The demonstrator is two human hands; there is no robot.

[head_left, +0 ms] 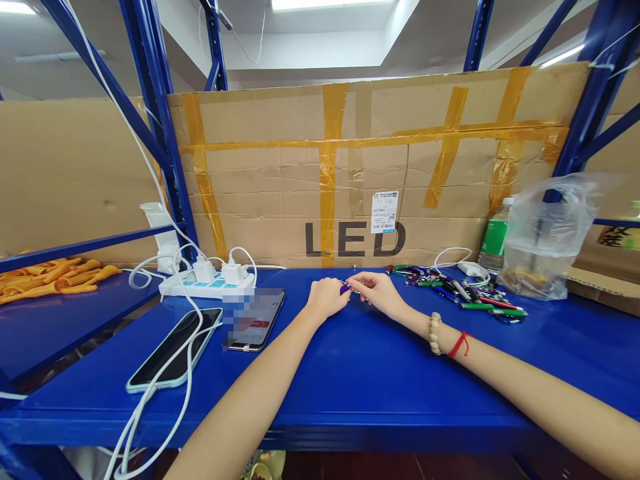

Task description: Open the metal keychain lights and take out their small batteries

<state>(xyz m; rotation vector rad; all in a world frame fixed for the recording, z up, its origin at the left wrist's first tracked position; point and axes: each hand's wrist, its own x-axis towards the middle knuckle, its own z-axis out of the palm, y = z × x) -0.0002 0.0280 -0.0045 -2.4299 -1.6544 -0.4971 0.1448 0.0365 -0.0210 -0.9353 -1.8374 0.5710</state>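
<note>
- Quite close together, the two hands meet over the middle of the blue shelf (pixel 360 380).
- The left hand (pixel 326 299) curls its fingers closed around a small purple piece (pixel 344 289), which sits between both hands.
- The right hand (pixel 381 291) has its fingers drawn in at that piece's end; from where I stand I cannot tell whether they pinch it.
- Beaded bracelet (pixel 435 333) and red string (pixel 459 345) circle the right wrist and forearm.
- Beyond that arm lies a jumbled heap of pens (pixel 467 293), near a green-labelled bottle (pixel 495 233) and a clear plastic bag (pixel 545 233).
- Left of the hands, two phones (pixel 173 353) lie before a white power strip (pixel 200 288).
</note>
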